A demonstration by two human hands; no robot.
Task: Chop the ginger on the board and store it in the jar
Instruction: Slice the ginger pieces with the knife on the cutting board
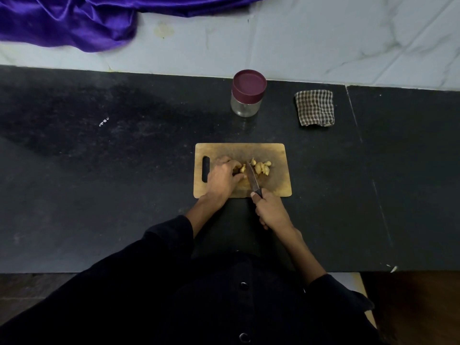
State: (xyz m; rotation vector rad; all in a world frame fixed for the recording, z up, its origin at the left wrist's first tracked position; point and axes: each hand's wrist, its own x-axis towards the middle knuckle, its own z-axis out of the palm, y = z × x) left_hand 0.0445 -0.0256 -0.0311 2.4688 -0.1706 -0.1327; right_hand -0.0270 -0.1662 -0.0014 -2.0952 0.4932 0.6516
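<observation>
A wooden cutting board (pixel 273 155) lies on the dark counter in front of me. On it, my left hand (pixel 224 176) holds a piece of ginger (pixel 242 168) with curled fingers. My right hand (pixel 270 210) grips the black handle of a knife (pixel 252 176), whose blade rests across the board just right of the held piece. Several cut ginger chunks (pixel 261 166) lie to the right of the blade. A glass jar (pixel 246 105) with its maroon lid (pixel 249 84) on stands behind the board.
A folded checkered cloth (pixel 315 107) lies to the right of the jar. Purple satin fabric (pixel 67 21) is draped over the pale marble surface at the back left. The black counter (pixel 99 170) stretches wide to both sides.
</observation>
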